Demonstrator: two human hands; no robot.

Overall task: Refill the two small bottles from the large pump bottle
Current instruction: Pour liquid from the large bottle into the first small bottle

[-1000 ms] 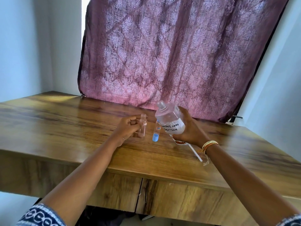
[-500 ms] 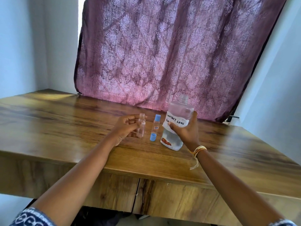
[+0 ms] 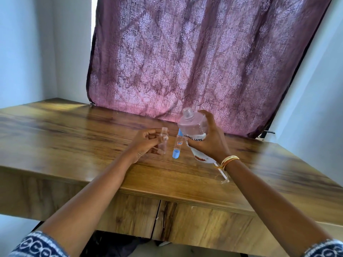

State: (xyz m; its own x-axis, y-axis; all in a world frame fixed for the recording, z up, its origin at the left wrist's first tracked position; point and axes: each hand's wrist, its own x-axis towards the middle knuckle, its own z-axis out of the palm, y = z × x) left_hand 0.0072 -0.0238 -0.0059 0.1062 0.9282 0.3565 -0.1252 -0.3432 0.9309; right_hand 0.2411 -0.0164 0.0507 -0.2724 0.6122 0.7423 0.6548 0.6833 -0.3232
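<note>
My left hand (image 3: 146, 142) grips a small clear bottle (image 3: 164, 140) that stands uncapped on the wooden table (image 3: 74, 138). To its right stands a second small bottle (image 3: 179, 140) with a blue cap on top. A loose blue cap (image 3: 175, 154) lies in front of it. My right hand (image 3: 209, 140) holds the large clear bottle (image 3: 193, 127) lifted off the table and tilted left, its open neck pointing up and left above the capped bottle. Its white label reads "contact lens". The pump is off it.
A clear pump tube (image 3: 222, 173) lies on the table under my right wrist. A purple patterned curtain (image 3: 185, 62) hangs behind the table. The table's front edge (image 3: 167, 197) runs close to me, and pale walls stand on both sides.
Half a second ago the large bottle stood upright on the table; now my right hand has lifted it and tipped it left. My left hand still holds the small bottle in place.
</note>
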